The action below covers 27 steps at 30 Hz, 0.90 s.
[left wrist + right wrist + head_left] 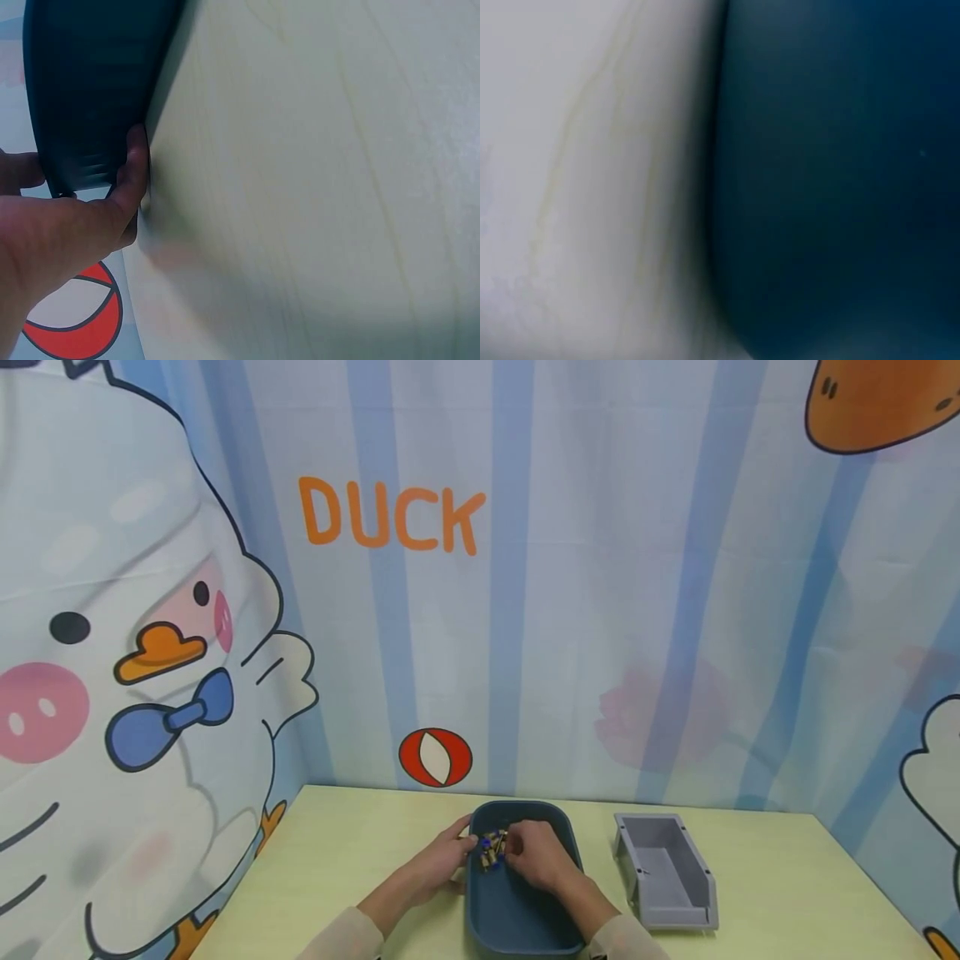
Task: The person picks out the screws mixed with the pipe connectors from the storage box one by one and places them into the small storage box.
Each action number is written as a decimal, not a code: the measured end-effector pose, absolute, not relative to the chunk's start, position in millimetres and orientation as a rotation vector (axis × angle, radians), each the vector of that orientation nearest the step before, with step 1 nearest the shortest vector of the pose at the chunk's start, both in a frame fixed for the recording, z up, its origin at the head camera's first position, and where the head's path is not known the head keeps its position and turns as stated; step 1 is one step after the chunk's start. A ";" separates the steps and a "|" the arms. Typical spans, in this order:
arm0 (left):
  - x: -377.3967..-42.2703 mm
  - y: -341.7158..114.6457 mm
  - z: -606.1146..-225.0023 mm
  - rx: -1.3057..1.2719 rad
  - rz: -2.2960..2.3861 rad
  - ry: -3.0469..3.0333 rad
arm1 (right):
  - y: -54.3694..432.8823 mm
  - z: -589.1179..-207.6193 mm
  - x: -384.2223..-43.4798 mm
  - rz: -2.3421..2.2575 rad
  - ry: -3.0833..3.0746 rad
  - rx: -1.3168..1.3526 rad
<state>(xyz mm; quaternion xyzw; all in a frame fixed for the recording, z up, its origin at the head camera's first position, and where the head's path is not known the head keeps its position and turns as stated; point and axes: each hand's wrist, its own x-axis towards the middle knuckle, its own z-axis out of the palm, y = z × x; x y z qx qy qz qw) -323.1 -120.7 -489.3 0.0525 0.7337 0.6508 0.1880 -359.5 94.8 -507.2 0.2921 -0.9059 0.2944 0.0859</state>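
A dark blue-green plastic bin stands on the table before me. My left hand grips its left wall, the thumb at the rim and the fingers outside. The left wrist view shows that hand from close by, with the bin's outer wall between thumb and fingers. In the far left part of the bin lies a heap of small gold and blue pieces, too small to name. My right hand reaches into the bin, bent fingers at the heap's right side. Its fingertips are hidden.
To the right of the bin stands a grey open-fronted storage bin. The pale wood-look table ends at a printed curtain. In the blurred right wrist view, the dark bin wall fills the right side.
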 end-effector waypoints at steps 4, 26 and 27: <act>-323.0 -120.7 -488.6 0.154 1.830 2.062 | 94.6 -506.6 -359.8 0.904 -2.695 0.854; -322.8 -118.7 -488.5 0.139 1.845 2.070 | 105.5 -471.1 -350.2 1.081 -2.593 0.928; -322.7 -118.7 -488.5 0.138 1.850 2.066 | 107.3 -468.7 -349.8 1.087 -2.592 0.932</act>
